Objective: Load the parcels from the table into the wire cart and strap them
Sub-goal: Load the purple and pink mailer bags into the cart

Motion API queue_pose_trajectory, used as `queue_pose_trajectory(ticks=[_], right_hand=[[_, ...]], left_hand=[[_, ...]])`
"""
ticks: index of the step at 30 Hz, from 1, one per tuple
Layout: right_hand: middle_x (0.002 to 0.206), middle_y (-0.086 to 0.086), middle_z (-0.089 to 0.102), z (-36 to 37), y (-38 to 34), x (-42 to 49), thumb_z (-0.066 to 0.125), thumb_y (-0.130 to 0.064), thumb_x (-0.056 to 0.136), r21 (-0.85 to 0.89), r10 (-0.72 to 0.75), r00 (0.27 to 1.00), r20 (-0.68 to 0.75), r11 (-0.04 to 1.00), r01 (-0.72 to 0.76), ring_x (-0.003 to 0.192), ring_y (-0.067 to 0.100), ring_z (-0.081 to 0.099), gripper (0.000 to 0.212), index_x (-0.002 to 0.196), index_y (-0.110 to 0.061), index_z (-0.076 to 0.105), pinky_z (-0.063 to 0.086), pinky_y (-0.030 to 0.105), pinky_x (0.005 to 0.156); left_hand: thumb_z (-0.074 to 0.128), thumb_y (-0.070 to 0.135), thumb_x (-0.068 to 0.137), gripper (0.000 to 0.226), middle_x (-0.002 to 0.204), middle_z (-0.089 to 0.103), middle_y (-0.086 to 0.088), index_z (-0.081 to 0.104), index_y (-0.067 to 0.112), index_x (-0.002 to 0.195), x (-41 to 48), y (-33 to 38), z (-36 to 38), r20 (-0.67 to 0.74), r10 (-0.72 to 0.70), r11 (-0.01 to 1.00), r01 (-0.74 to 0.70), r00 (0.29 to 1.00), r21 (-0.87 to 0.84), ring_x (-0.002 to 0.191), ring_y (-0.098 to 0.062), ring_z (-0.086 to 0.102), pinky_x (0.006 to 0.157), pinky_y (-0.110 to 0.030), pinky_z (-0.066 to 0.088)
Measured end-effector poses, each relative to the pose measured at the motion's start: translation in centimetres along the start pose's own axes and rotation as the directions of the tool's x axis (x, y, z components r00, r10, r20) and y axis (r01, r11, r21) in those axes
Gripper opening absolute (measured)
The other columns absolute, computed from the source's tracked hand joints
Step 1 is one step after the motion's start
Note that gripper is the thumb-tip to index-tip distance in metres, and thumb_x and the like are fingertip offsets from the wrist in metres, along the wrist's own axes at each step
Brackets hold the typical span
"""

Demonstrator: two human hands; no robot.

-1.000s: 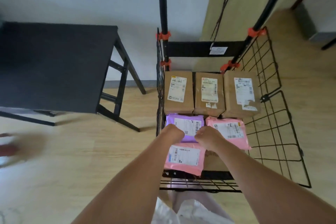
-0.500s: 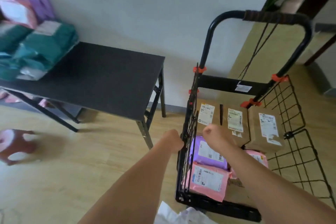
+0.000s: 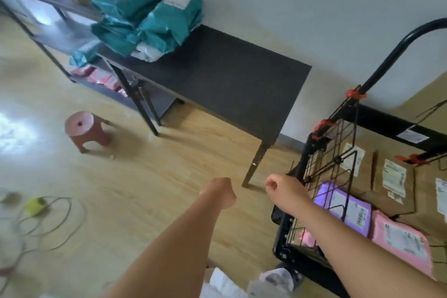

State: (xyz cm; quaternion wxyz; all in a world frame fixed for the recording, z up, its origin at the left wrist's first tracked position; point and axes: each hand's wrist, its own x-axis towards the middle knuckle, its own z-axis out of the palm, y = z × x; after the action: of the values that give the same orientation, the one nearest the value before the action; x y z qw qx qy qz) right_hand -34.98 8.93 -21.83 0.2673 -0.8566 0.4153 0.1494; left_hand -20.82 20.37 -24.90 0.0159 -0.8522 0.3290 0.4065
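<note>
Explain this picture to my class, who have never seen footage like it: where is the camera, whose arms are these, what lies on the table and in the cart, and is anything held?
There is no machine here. A person wears a wide-angle camera on the head, so you look forward and down along their bare arms. The left hand and right hand reach forward with fingers curled, holding nothing. At the far end of the black table lies a heap of teal parcels. On the right stands the wire cart, containing brown boxes, a purple parcel and a pink parcel.
</note>
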Motion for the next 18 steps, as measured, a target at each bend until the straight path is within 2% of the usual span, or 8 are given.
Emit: queue_pose_trajectory(ticks=[2, 5, 12, 18], right_hand=[[0.11, -0.005, 0.067, 1.5, -2.3, 0.2, 0.053, -0.024, 0.097, 0.001, -0.003, 0.999, 0.04, 1.0, 0.003, 0.091, 0.015, 0.06, 0.018, 0.11, -0.025, 0.066, 0.05, 0.028, 0.077], [0.112, -0.003, 0.067, 3.7, -6.1, 0.4, 0.052, -0.022, 0.098, 0.002, 0.007, 0.996, 0.086, 1.0, -0.007, 0.097, 0.017, 0.063, 0.019, 0.111, -0.024, 0.066, 0.055, 0.034, 0.086], [0.115, -0.003, 0.065, 5.6, -13.7, 1.1, 0.05, -0.029, 0.099, -0.063, -0.054, 0.988, 0.142, 0.996, 0.063, 0.099, 0.016, 0.062, 0.024, 0.119, -0.026, 0.062, 0.055, 0.035, 0.084], [0.118, -0.002, 0.066, 4.7, -19.8, 5.1, 0.053, -0.026, 0.097, -0.123, -0.164, 0.983, 0.078, 0.977, 0.172, 0.105, 0.018, 0.061, 0.026, 0.122, -0.025, 0.061, 0.054, 0.034, 0.086]], left_hand=[[0.053, 0.016, 0.089, 0.043, 0.13, 0.056, -0.011, 0.054, 0.012, 0.131, -0.2, -3.6, -0.4, -0.009, -0.018, 0.999, 0.018, 1.0, -0.049, 0.116, -0.03, 0.056, 0.089, -0.035, 0.048], [0.053, 0.015, 0.09, 0.041, 0.131, 0.054, -0.01, 0.054, 0.013, 0.131, -0.6, -8.3, -1.7, -0.06, -0.047, 0.988, 0.038, 0.997, -0.148, 0.117, -0.027, 0.055, 0.091, -0.033, 0.047], [0.052, 0.014, 0.092, 0.044, 0.134, 0.053, -0.011, 0.051, 0.015, 0.136, -0.6, -14.6, -5.5, -0.143, -0.016, 0.974, -0.016, 0.99, -0.225, 0.123, -0.027, 0.05, 0.091, -0.028, 0.042], [0.053, 0.016, 0.093, 0.043, 0.136, 0.052, -0.009, 0.051, 0.017, 0.136, 0.7, -17.3, -8.5, -0.151, 0.0, 0.962, -0.042, 0.988, -0.27, 0.122, -0.026, 0.05, 0.088, -0.029, 0.042]])
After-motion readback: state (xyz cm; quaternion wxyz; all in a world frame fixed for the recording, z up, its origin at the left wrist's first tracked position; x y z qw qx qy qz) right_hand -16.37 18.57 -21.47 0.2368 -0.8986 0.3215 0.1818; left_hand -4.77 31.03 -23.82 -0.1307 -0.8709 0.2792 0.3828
